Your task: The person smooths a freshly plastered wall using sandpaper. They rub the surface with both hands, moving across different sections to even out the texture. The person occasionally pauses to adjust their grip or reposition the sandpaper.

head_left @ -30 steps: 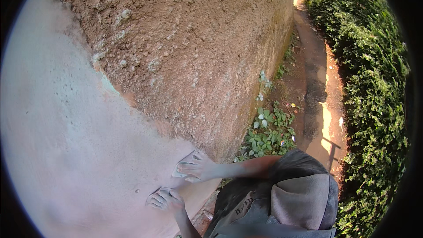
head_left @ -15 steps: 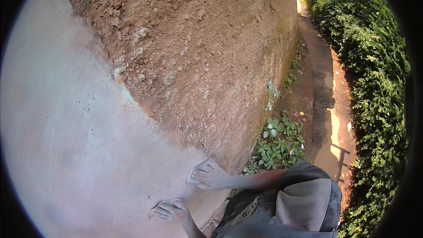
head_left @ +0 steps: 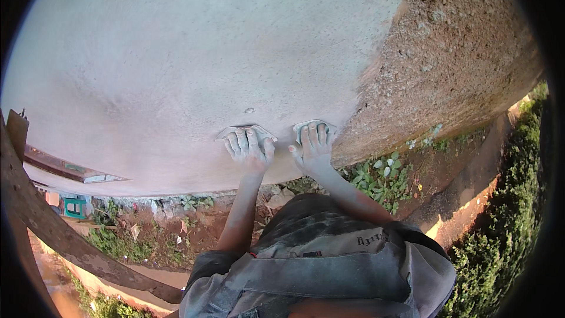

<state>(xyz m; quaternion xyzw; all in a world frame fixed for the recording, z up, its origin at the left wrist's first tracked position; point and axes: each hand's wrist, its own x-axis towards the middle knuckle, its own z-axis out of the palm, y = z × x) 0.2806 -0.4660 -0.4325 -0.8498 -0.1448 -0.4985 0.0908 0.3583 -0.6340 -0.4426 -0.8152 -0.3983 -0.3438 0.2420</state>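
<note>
A pale, plastered wall fills the upper middle, its smooth face whitish and pinkish with dust. My left hand presses a curled piece of sandpaper flat to this wall, fingers laid over the sheet and thumb toward its right side. Close by on the right, my right hand holds a second piece of sandpaper against the plaster, near where the rough part starts. Both hands and forearms are coated in pale dust. Just above the left hand there is a small round dent in the surface.
Rough brown wall adjoins the plaster on the right. Leafy plants grow at its foot, beside a dirt path and a hedge. Wooden poles cross the lower left, near a window opening and a green stool.
My view has swung left, so more plaster, the poles and the window opening show. Both hands stay on the wall with the sandpaper, now more level with each other.
</note>
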